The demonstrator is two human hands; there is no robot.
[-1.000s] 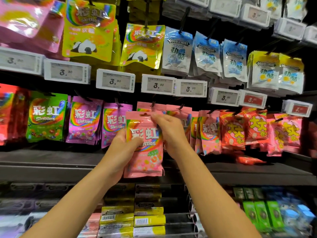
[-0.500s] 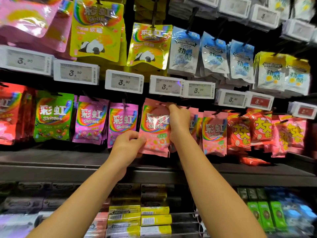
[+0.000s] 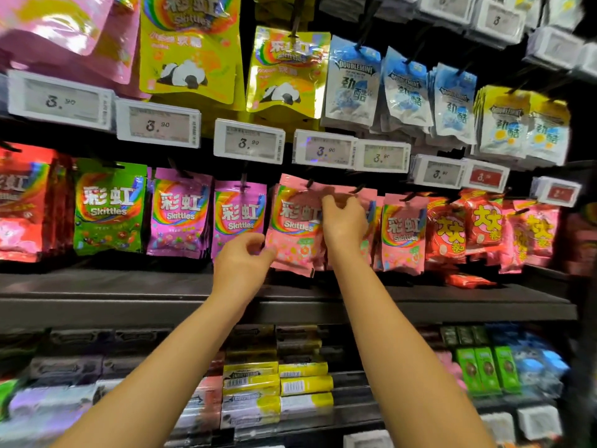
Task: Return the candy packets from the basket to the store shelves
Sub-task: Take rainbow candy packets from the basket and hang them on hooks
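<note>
On the middle peg row of the store shelves (image 3: 290, 305), the pink Skittles packet (image 3: 295, 226) hangs at the front of its stack, top edge up at the black peg (image 3: 310, 182); can't tell if the hole is fully seated on it. Right hand (image 3: 344, 224) is at the packet's upper right edge, fingers curled and seemingly pinching it, blurred so not certain; left hand (image 3: 240, 265) is by the lower left corner with fingers loosely curled, whether it pinches the corner or just touches it I cannot tell. Hands are apart, one per corner. To do this well: keep the top square to the peg, slide the hole right back against the packets behind, steady the bottom so it doesn't swing, then let go top last. Basket not in view. Readable text: "Skittles" plus "彩虹" on this packet, the purple packets (image 3: 179, 211) and the green packet (image 3: 108, 206) to the left; yellow panda packets (image 3: 190, 46) above also Skittles; blue packets (image 3: 352, 82) read "DOUBLEMINT" and "劲酷". Price tags (image 3: 248, 145) show "3.90". Red packets (image 3: 450, 231) to the right carry "大大".
</note>
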